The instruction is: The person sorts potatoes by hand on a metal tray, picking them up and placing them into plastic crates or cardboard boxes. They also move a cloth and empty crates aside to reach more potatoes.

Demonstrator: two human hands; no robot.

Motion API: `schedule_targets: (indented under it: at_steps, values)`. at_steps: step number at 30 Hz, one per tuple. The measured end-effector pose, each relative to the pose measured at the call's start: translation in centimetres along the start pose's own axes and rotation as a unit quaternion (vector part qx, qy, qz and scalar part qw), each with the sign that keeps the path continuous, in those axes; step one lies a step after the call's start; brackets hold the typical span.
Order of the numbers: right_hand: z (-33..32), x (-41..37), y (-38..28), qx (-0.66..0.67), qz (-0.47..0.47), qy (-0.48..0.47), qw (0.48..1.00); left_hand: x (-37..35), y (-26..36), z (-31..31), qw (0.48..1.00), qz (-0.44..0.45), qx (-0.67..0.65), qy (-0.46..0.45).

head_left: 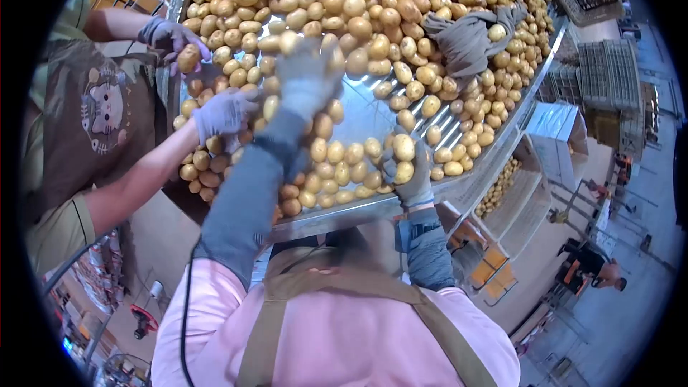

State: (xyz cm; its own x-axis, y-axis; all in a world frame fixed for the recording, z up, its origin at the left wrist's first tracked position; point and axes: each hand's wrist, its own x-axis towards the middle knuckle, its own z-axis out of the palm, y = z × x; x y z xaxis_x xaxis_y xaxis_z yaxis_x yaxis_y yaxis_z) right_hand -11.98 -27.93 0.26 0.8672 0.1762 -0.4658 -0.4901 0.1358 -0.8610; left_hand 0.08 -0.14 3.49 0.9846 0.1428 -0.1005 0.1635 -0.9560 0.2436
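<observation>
Many potatoes (322,172) lie on a metal table (351,115) with a slatted part at the right. My left hand (308,75), in a grey glove, is over the potatoes in the middle, blurred by motion; its fingers cannot be made out. Near the front edge my right hand (413,172), also gloved, has its fingers wrapped round potatoes (403,147). A grey cloth (469,39) lies on the heap at the right.
A co-worker in a brown apron (107,107) stands at the left, one gloved hand (172,39) holding a potato and the other (223,113) close to my left forearm. Crates (609,75) and a white box (555,132) stand at the right.
</observation>
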Motion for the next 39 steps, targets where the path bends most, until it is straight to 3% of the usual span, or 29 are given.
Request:
schedule_targets:
  at_steps: [1,2,3,4,7,8,10,13,14,16,18,20,21,22,23,24,25,26,27,28,29,30,31,32,34,36,37,38,39]
  values:
    - [-0.1,0.0,0.4,0.066,0.033,0.010,0.997,-3.2,1.1,1.0,0.996,0.068,0.029,0.050]
    - [-1.3,0.3,1.3,0.014,0.009,0.006,1.000,-6.1,2.0,1.6,0.984,0.133,0.056,0.103]
    - [-2.3,0.5,2.2,-0.039,-0.014,0.004,0.999,-8.4,2.9,1.3,0.981,0.184,0.029,0.047]
    - [-1.8,0.4,2.0,0.051,-0.011,0.003,0.999,-9.5,3.6,1.2,0.972,0.235,0.002,-0.009]
    - [-0.4,-0.4,-0.4,0.286,0.019,-0.094,0.954,-6.8,5.3,2.6,0.937,0.203,-0.283,-0.028]
    - [0.5,-0.6,-0.8,0.205,-0.006,-0.059,0.977,-4.6,5.2,1.7,0.926,0.242,-0.271,0.099]
    - [2.1,-1.0,-1.4,0.030,-0.038,0.021,0.999,2.9,7.3,-1.7,0.931,0.193,-0.289,0.111]
    - [0.9,-1.1,0.5,0.005,-0.036,0.027,0.999,14.6,9.3,2.7,0.927,0.285,-0.169,0.176]
    - [0.3,-1.1,1.1,-0.038,-0.053,0.029,0.997,15.1,9.8,2.6,0.940,0.292,-0.152,0.091]
    - [-0.1,-1.1,1.4,-0.132,-0.093,0.041,0.986,14.1,10.6,0.4,0.960,0.279,-0.011,0.016]
    - [1.0,-1.6,0.2,-0.295,-0.159,0.090,0.938,13.7,9.3,2.1,0.944,0.329,-0.028,-0.009]
    - [1.1,-1.4,0.6,-0.323,-0.165,0.115,0.925,11.6,7.2,3.8,0.935,0.311,-0.160,0.065]
    - [-0.4,-0.8,2.6,-0.364,-0.214,0.120,0.898,10.0,6.3,4.1,0.907,0.185,-0.377,0.024]
    - [-0.1,-1.1,2.1,-0.347,-0.202,0.121,0.908,7.7,5.3,3.3,0.860,0.022,-0.510,0.003]
    - [0.2,-1.4,1.6,-0.330,-0.190,0.122,0.916,6.9,3.1,4.4,0.806,0.046,-0.588,0.056]
    - [-0.3,-1.2,2.4,-0.329,-0.214,0.128,0.911,3.3,2.7,0.6,0.761,-0.028,-0.646,0.052]
    - [0.8,-1.5,0.5,-0.294,-0.223,0.100,0.924,2.2,0.9,1.6,0.718,-0.063,-0.690,0.065]
    - [1.6,-2.4,-0.7,-0.180,-0.147,0.079,0.969,-0.5,0.1,0.8,0.717,-0.033,-0.686,0.124]
    - [2.5,-3.4,-1.6,-0.061,-0.070,0.056,0.994,-3.9,-0.6,-0.3,0.713,-0.114,-0.688,0.068]
    - [3.7,-4.1,-2.9,0.059,0.004,0.031,0.998,-7.2,-0.4,0.3,0.727,-0.100,-0.677,0.056]
    - [5.0,-4.9,-3.2,0.111,-0.018,0.018,0.993,-10.5,-0.2,0.9,0.741,-0.085,-0.665,0.044]
    - [6.2,-5.7,-3.5,0.163,-0.039,0.002,0.986,-14.0,0.8,0.8,0.844,-0.008,-0.535,0.044]
    - [6.4,-6.2,-2.0,-0.025,-0.132,0.007,0.991,-16.4,2.3,1.4,0.859,0.036,-0.509,-0.029]
    - [6.8,-6.7,-1.3,-0.212,-0.221,0.011,0.952,-17.3,3.6,-1.4,0.842,0.099,-0.511,-0.146]
    - [7.2,-7.1,-1.1,-0.233,-0.240,0.055,0.941,-16.0,3.9,1.0,0.900,0.201,-0.386,-0.002]
    - [8.3,-7.7,-2.0,-0.126,-0.224,0.050,0.965,-10.3,3.5,1.1,0.924,0.138,-0.357,0.024]
    - [9.2,-8.2,-2.9,-0.050,-0.219,0.053,0.973,-6.4,2.8,2.5,0.949,0.188,-0.249,0.050]
    - [8.2,-8.1,-3.3,-0.131,-0.187,0.008,0.974,-3.3,2.4,3.6,0.959,0.237,-0.139,0.075]
    - [7.8,-7.6,-2.8,-0.176,-0.187,0.010,0.966,-1.8,3.0,4.0,0.969,0.245,-0.031,0.004]
